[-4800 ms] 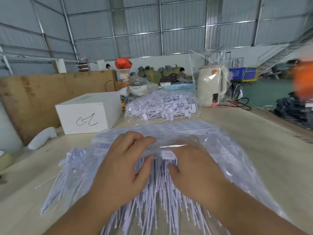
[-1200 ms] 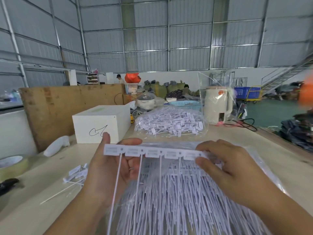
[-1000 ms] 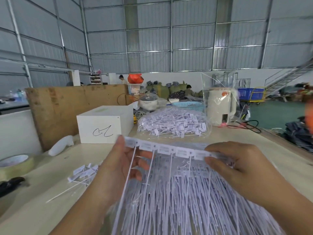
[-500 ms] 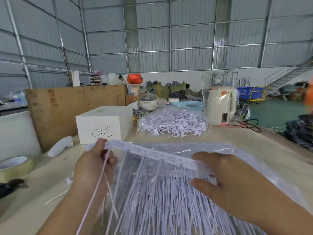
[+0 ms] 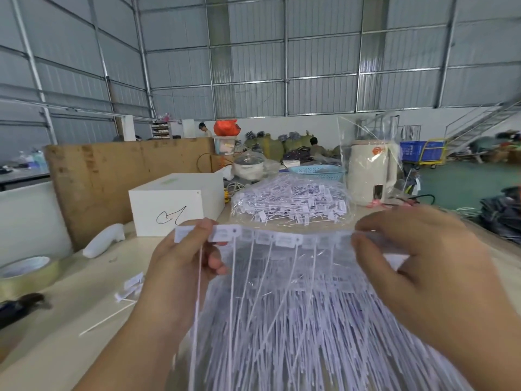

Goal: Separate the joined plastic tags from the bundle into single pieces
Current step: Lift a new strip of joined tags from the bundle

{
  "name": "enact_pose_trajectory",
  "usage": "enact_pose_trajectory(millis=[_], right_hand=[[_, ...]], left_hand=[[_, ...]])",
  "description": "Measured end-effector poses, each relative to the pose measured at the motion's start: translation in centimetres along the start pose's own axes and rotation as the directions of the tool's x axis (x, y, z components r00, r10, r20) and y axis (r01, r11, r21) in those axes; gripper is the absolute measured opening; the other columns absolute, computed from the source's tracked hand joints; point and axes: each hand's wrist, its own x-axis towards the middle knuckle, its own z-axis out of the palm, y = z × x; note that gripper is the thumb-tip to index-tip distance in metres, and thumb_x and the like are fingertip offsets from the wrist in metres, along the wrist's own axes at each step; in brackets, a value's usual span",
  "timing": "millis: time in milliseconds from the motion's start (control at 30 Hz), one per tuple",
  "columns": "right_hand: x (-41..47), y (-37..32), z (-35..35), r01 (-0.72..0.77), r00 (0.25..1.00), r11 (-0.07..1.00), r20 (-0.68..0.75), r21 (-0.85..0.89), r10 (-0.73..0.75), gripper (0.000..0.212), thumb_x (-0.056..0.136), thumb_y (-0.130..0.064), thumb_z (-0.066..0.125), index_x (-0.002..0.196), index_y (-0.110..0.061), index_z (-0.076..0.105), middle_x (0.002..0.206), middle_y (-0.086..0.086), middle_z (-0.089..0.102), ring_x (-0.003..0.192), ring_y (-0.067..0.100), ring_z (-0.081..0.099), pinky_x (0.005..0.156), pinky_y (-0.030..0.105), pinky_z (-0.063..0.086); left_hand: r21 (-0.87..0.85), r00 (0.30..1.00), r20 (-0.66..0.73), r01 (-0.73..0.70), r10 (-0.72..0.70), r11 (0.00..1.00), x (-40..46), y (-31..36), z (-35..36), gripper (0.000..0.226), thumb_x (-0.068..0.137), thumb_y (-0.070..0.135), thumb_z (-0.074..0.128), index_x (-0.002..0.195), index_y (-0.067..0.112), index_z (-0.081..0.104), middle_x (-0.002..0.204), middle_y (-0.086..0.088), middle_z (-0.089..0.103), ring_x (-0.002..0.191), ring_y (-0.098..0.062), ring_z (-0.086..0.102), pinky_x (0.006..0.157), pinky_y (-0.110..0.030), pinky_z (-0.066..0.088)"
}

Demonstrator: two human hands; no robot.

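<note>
Head view looks down on two bare hands lifting one strip of joined white plastic tags (image 5: 270, 237) above a pale wooden table (image 5: 70, 328). Left hand (image 5: 183, 272) pinches the strip's left end between thumb and curled fingers; right hand (image 5: 417, 266) pinches the right end the same way. About six rectangular tag heads show between the hands, each with a thin white tail hanging down; the heads nearest the right hand are blurred, so the count is not exact

Under the strip lies a large bundle of white joined tags in a clear plastic bag (image 5: 296, 320), its tails fanning towards the camera. Farther back sits a second clear plastic bag packed with white tags (image 5: 290, 204), too many to count. Two or three loose single white tags (image 5: 131, 289) lie on the table just left of the left hand

Behind them stands one closed white box with a black scribble (image 5: 174, 204), its contents hidden. To its right one cream plastic kettle (image 5: 369, 173) stands inside an upright clear bag, and one blue woven basket (image 5: 317, 171) rests between them. At the left edge lies one roll of yellowish tape (image 5: 26, 273), with one white bottle-shaped object (image 5: 104, 244) lying on its side near it
</note>
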Motion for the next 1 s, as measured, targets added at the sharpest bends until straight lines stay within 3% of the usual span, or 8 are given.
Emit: enact_pose_trajectory(millis=[133, 233, 300, 467, 600, 667, 767, 1000], right_hand=[[-0.2, 0.9, 1.1, -0.036, 0.994, 0.997, 0.103, -0.072, 0.044, 0.021, 0.080, -0.027, 0.061, 0.088, -0.012, 0.073, 0.083, 0.002, 0.065, 0.081, 0.031, 0.057, 0.079, 0.045, 0.048], [-0.9, -0.8, 1.8, -0.106, 0.966, 0.982, 0.250, 0.157, 0.065, 0.041, 0.088, -0.046, 0.054, 0.117, -0.020, 0.067, 0.109, -0.010, 0.061, 0.108, 0.012, 0.053, 0.093, 0.020, 0.038], [-1.4, -2.0, 2.4, -0.124, 0.936, 0.939, 0.353, 0.322, 0.002, 0.050, 0.091, -0.060, 0.043, 0.129, -0.031, 0.057, 0.119, -0.022, 0.054, 0.117, -0.003, 0.045, 0.096, 0.005, 0.030], [-2.0, -2.8, 4.5, -0.089, 0.878, 0.910, 0.464, 0.405, -0.121, 0.023, 0.095, -0.052, 0.047, 0.107, -0.036, 0.056, 0.093, -0.017, 0.062, 0.097, 0.001, 0.052, 0.083, 0.024, 0.041], [-1.7, -2.0, 4.4, -0.194, 0.840, 0.841, 0.529, 0.506, -0.124, 0.020, 0.092, -0.047, 0.055, 0.085, -0.029, 0.063, 0.078, -0.011, 0.064, 0.085, 0.006, 0.058, 0.078, 0.031, 0.047], [-1.4, -1.8, 4.0, -0.204, 0.823, 0.797, 0.541, 0.568, -0.175, 0.024, 0.091, -0.043, 0.060, 0.070, -0.032, 0.057, 0.067, -0.009, 0.051, 0.071, 0.007, 0.052, 0.066, 0.023, 0.040], [-1.3, -1.5, 3.4, -0.270, 0.806, 0.728, 0.561, 0.630, -0.187, 0.031, 0.090, -0.041, 0.062, 0.063, -0.030, 0.052, 0.061, 0.000, 0.041, 0.057, 0.012, 0.043, 0.055, 0.029, 0.031], [-1.9, -2.0, 3.8, -0.358, 0.891, 0.635, 0.454, 0.684, 0.013, 0.029, 0.089, -0.037, 0.059, 0.068, -0.017, 0.058, 0.050, -0.011, 0.037, 0.048, 0.003, 0.033, 0.048, 0.016, 0.026]], left_hand=[[-0.013, 0.990, 0.121, 0.068, -0.066, 0.998, -0.8, 0.1, 0.5, 0.007, 0.065, 0.022, 0.075, 0.067, 0.016, 0.072, 0.056, -0.001, 0.054, 0.041, -0.010, 0.047, 0.042, -0.022, 0.046], [0.019, 0.962, 0.258, 0.084, -0.086, 0.996, -1.5, -0.2, 1.3, 0.040, 0.043, 0.033, 0.096, 0.068, 0.012, 0.073, 0.054, -0.005, 0.058, 0.042, -0.012, 0.053, 0.045, -0.024, 0.050], [0.050, 0.926, 0.364, 0.093, -0.105, 0.994, -2.1, -0.7, 1.8, 0.047, 0.039, 0.033, 0.098, 0.070, 0.009, 0.072, 0.057, -0.010, 0.062, 0.045, -0.016, 0.058, 0.048, -0.026, 0.052], [0.288, 0.863, 0.485, -0.007, -0.139, 0.958, -3.2, -1.3, 2.7, 0.009, 0.071, 0.023, 0.077, 0.073, 0.016, 0.071, 0.067, -0.010, 0.066, 0.061, -0.019, 0.062, 0.055, -0.026, 0.050], [0.434, 0.857, 0.492, -0.086, -0.156, 0.897, -3.3, -1.1, 2.7, 0.016, 0.075, 0.034, 0.072, 0.069, 0.020, 0.068, 0.055, -0.011, 0.060, 0.049, -0.022, 0.056, 0.053, -0.030, 0.047], [0.434, 0.857, 0.485, -0.065, -0.172, 0.899, -3.2, -0.8, 2.5, 0.021, 0.070, 0.042, 0.070, 0.066, 0.021, 0.066, 0.049, -0.009, 0.056, 0.041, -0.019, 0.050, 0.047, -0.022, 0.042], [0.387, 0.852, 0.483, 0.000, -0.203, 0.922, -3.3, -0.7, 2.5, 0.021, 0.070, 0.042, 0.069, 0.065, 0.022, 0.064, 0.043, -0.006, 0.053, 0.035, -0.016, 0.045, 0.042, -0.018, 0.036], [0.217, 0.947, 0.310, 0.015, -0.083, 0.976, -4.2, -2.3, 4.3, 0.018, 0.072, 0.039, 0.072, 0.066, 0.024, 0.065, 0.042, -0.003, 0.048, 0.035, -0.014, 0.041, 0.041, -0.020, 0.034]])
